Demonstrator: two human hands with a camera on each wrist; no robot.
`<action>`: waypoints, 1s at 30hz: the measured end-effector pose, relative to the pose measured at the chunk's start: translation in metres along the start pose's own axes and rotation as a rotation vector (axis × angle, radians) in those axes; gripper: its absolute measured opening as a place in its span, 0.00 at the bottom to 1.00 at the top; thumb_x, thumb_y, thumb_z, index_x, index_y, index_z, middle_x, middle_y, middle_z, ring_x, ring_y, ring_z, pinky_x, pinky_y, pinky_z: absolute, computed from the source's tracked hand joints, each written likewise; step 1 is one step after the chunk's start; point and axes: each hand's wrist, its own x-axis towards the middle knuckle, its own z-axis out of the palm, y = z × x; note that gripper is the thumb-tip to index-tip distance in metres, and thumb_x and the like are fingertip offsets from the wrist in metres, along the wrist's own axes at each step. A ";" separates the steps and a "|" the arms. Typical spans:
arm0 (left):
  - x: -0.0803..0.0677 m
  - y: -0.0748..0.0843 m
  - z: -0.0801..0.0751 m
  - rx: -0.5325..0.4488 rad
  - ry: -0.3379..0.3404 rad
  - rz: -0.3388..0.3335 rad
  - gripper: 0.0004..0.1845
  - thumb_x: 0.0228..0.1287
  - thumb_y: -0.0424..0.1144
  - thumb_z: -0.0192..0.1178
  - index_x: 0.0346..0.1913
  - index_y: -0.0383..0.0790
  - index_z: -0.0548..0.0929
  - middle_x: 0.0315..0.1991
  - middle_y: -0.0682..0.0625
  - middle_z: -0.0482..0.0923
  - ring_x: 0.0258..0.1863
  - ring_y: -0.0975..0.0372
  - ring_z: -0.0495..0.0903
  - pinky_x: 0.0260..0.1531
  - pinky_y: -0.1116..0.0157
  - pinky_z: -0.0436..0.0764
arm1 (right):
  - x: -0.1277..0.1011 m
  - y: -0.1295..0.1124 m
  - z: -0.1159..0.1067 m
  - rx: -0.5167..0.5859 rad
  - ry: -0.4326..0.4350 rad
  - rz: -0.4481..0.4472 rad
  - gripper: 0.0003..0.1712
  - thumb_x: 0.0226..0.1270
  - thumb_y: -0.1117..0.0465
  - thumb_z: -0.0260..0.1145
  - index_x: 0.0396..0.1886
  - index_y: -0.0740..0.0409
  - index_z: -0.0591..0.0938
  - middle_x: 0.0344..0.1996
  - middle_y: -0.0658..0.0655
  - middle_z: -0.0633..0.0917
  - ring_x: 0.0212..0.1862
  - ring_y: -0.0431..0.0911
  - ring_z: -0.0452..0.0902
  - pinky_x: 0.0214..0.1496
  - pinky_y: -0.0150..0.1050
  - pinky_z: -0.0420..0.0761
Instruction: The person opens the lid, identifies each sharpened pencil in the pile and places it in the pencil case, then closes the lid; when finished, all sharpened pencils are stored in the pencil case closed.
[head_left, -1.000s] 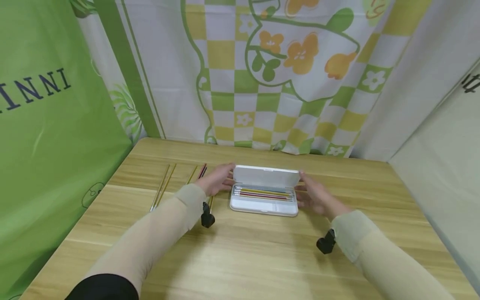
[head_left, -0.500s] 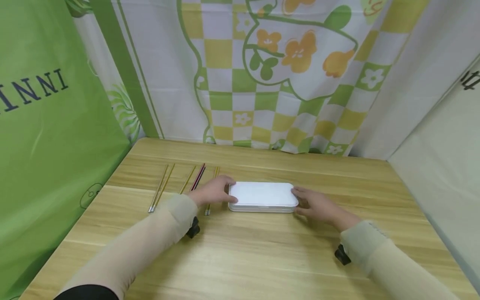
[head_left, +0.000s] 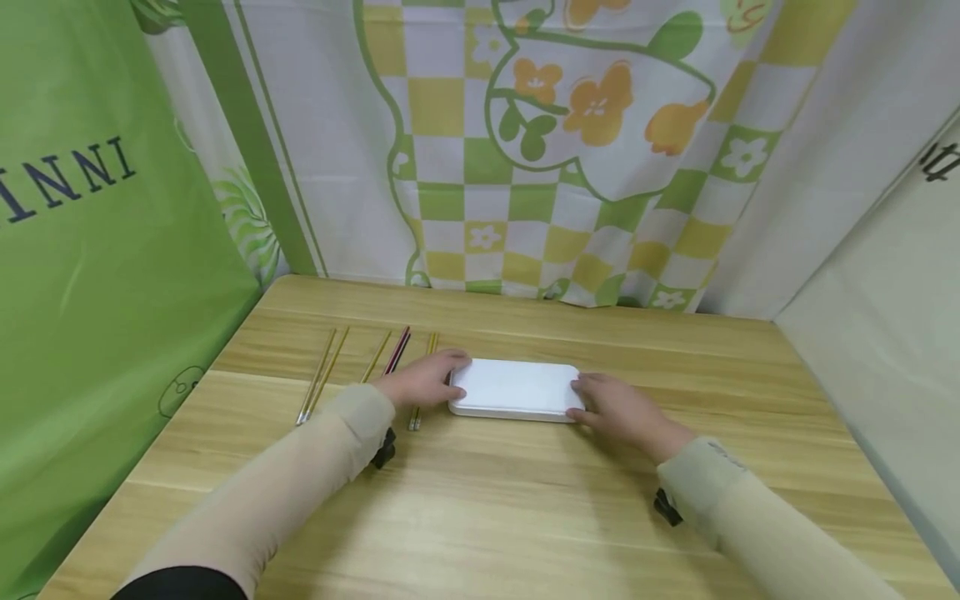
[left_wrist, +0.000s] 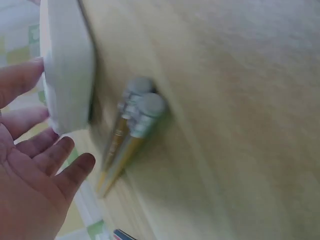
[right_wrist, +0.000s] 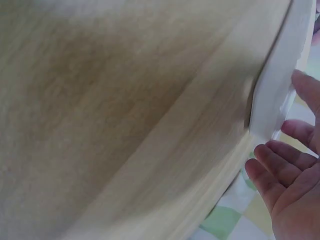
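A white pencil case (head_left: pixel 516 387), its lid down, lies crosswise between both hands, and what is inside is hidden. My left hand (head_left: pixel 426 379) holds its left end, with the thumb at the near corner and fingers at the far corner. At the right end, my right hand (head_left: pixel 624 410) holds it in much the same way. The left wrist view shows the left thumb on the case's edge (left_wrist: pixel 70 65) and the other fingers spread past its end. In the right wrist view, thumb and forefinger touch the case (right_wrist: pixel 274 95), while the remaining fingers extend beyond it.
Left of the case, two yellow pencils (head_left: pixel 415 417) lie by the left hand. Further left are a red and a dark pencil (head_left: pixel 397 348) and several more yellow pencils (head_left: pixel 324 377). A patterned curtain (head_left: pixel 525 208) hangs behind the wooden table (head_left: pixel 510 517).
The case stood open with pencils inside a second ago; its lid has since come down. Since half a second ago, both hands and the case have shifted slightly left.
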 end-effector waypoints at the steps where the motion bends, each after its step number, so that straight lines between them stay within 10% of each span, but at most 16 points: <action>1: 0.000 -0.001 0.000 -0.002 -0.005 0.001 0.33 0.75 0.38 0.62 0.75 0.25 0.65 0.77 0.34 0.59 0.76 0.43 0.58 0.76 0.50 0.57 | 0.000 0.000 0.000 -0.009 -0.005 0.006 0.30 0.71 0.54 0.71 0.62 0.73 0.79 0.59 0.76 0.79 0.61 0.69 0.76 0.65 0.62 0.74; 21: 0.003 -0.012 -0.002 0.020 0.012 -0.003 0.32 0.79 0.38 0.54 0.77 0.25 0.60 0.78 0.32 0.55 0.77 0.42 0.56 0.76 0.49 0.56 | 0.004 0.001 0.007 0.018 0.020 0.038 0.30 0.73 0.55 0.68 0.64 0.73 0.76 0.61 0.77 0.77 0.62 0.69 0.75 0.65 0.63 0.74; 30: -0.048 -0.033 -0.018 -0.010 0.177 0.034 0.32 0.79 0.42 0.55 0.76 0.25 0.63 0.76 0.29 0.59 0.74 0.36 0.59 0.73 0.40 0.59 | -0.011 0.016 -0.004 0.076 0.046 0.022 0.30 0.76 0.56 0.64 0.69 0.72 0.72 0.62 0.76 0.76 0.63 0.71 0.73 0.65 0.66 0.72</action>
